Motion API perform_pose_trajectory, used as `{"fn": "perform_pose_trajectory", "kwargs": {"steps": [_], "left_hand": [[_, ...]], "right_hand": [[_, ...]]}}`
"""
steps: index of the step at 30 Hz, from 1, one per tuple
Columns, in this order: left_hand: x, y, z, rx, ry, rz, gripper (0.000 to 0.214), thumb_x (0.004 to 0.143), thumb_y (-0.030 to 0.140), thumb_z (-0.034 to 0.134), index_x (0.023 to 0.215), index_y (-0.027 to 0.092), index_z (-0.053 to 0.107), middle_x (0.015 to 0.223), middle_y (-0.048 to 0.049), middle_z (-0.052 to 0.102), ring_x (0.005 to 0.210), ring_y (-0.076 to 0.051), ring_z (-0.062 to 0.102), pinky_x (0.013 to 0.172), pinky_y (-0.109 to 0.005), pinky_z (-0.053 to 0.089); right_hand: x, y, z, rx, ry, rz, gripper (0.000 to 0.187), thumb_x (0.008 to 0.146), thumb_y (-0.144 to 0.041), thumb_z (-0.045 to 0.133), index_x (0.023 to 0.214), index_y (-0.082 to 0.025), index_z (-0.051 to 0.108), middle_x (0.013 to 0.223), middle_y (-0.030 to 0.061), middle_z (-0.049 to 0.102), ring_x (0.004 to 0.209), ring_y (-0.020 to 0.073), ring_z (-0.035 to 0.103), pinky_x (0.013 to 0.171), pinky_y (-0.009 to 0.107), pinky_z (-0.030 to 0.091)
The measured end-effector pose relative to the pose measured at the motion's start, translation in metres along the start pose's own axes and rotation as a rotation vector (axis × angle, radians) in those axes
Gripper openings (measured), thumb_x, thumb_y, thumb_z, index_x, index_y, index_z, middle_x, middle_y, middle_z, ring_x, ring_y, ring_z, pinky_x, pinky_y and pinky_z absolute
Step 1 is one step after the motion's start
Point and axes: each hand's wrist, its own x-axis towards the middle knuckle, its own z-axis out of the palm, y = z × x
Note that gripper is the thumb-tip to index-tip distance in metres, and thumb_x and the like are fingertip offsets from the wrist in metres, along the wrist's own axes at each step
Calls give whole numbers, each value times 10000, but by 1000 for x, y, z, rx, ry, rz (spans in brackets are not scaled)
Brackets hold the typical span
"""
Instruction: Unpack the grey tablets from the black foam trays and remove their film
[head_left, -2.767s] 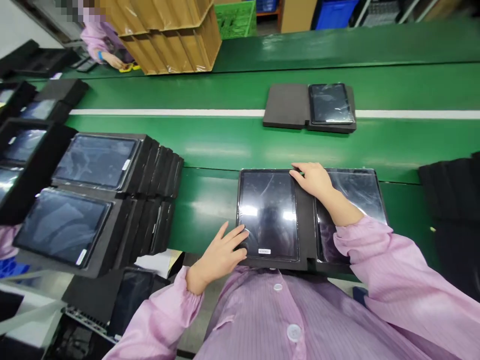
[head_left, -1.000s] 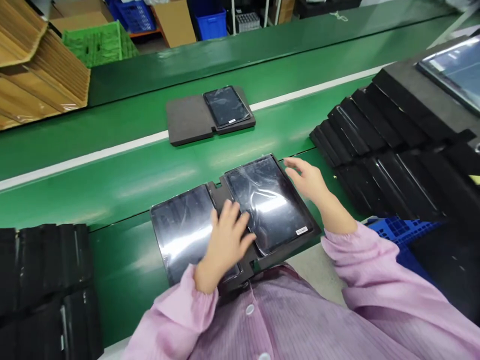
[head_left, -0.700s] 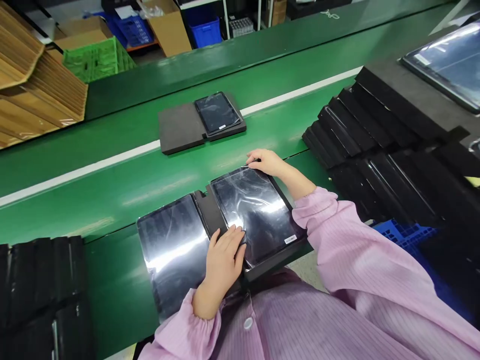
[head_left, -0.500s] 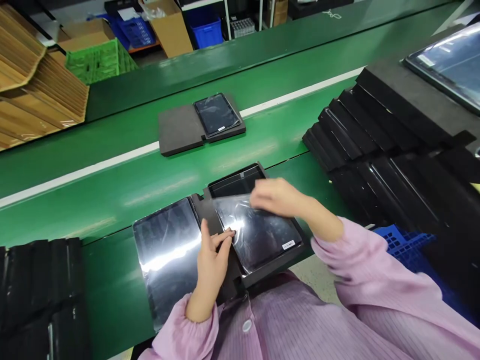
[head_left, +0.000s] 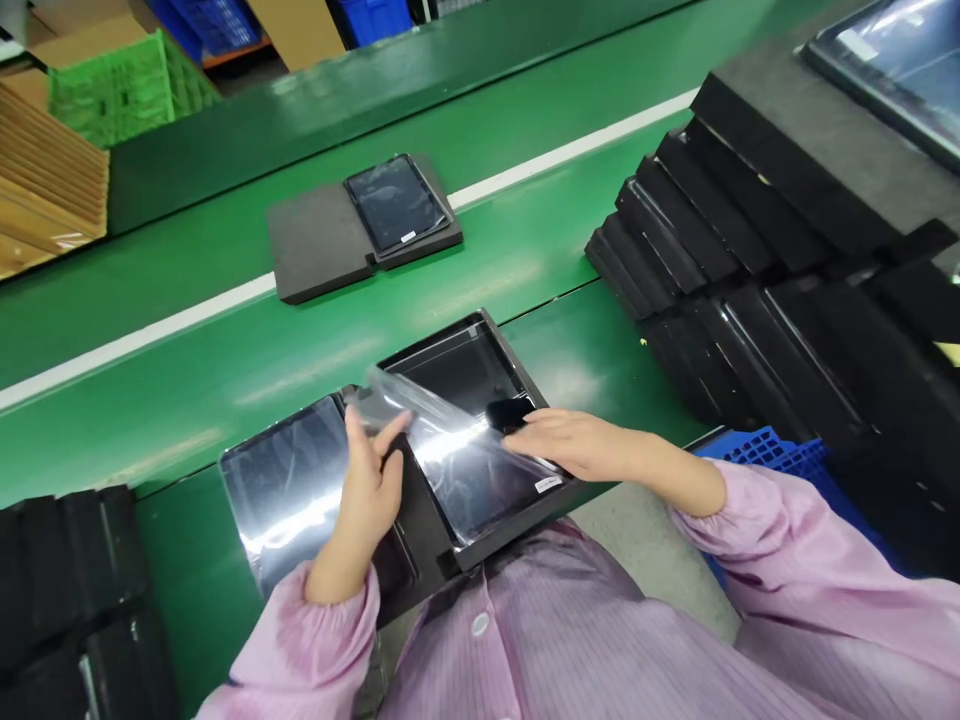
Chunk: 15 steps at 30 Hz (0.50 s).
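Observation:
A tablet lies in the right half of an open dark foam tray in front of me. Clear film covers its lower part, with the upper edge lifted and slanting. My right hand is closed at the right side of the film, its fingertips pinching the edge. Beside those fingertips is a dark rounded patch; I cannot tell whether it is an object or a reflection. My left hand hovers by the film's left corner, fingers apart. A shiny dark panel lies in the tray's left half.
Another foam tray with a tablet sits farther off on the green bench. Black foam trays are stacked at right and left. A blue basket stands low right; a green crate stands behind.
My right hand has come down toward the tablet's right edge, and the film's upper edge now slants, baring more screen. My left hand has moved left, off the tablet. The view has shifted.

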Motion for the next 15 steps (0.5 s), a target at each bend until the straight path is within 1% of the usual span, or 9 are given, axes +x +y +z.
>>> {"fn": "perform_pose_trajectory", "kwargs": {"steps": [1,2,4,5,6,8,11,13,15], "left_hand": [[5,-2,0,120,-9,55,731,838,175,351,1464,138,-24,1218,-143,634,1220,-203,527,1034,-478,370],[8,-3,0,219,-32,99,686,817,133,323,1461,141,88,1208,-132,642,1214,-201,532,1047,-490,349],[12,-6,-3,325,-93,161,613,775,85,284,1383,152,330,1207,-110,644,1195,-197,547,1063,-494,330],[12,-7,-4,342,-118,171,588,762,77,272,1327,156,414,1216,-100,638,1187,-190,553,1069,-484,330],[12,-8,-6,349,-135,168,570,754,75,268,1281,157,469,1223,-92,634,1183,-182,556,1074,-467,333],[13,-9,-10,350,-146,145,560,743,78,270,1242,147,513,1222,-85,634,1181,-168,555,1081,-435,337],[17,-7,-12,335,-151,107,585,731,64,270,1256,147,515,1219,-71,640,1187,-150,548,1080,-420,341],[19,-4,-13,334,-182,109,586,722,39,264,1206,177,565,1224,-57,639,1198,-147,541,1079,-438,336],[16,2,-12,368,-239,137,553,730,17,266,1075,210,652,1245,-55,626,1219,-166,527,1075,-474,328]], "right_hand": [[4,1,-3,-30,3,2,465,888,-51,358,1272,-242,539,1294,75,580,1203,177,501,985,389,417],[10,3,-6,-71,18,15,387,899,-104,418,1208,-259,591,1367,76,513,1274,210,431,1005,422,390],[28,9,-12,-140,79,47,164,867,-240,573,974,-266,695,1426,63,440,1351,291,307,1037,496,318],[39,13,-15,-148,113,62,88,830,-296,636,859,-253,707,1418,61,446,1351,315,293,1046,514,289],[51,18,-16,-136,149,83,99,795,-332,678,778,-237,697,1394,65,466,1333,323,314,1048,513,280],[75,28,-16,-71,254,189,152,759,-344,712,720,-207,660,1318,86,518,1259,303,404,1033,482,308],[97,42,-17,97,504,476,205,768,-348,678,695,-183,580,1128,96,595,1115,250,515,976,423,381],[96,45,-23,269,690,651,248,831,-420,573,747,-189,545,1009,74,613,1000,206,571,887,367,447],[84,41,-30,446,795,811,338,891,-514,409,842,-200,523,878,41,613,777,156,610,716,302,495]]}}
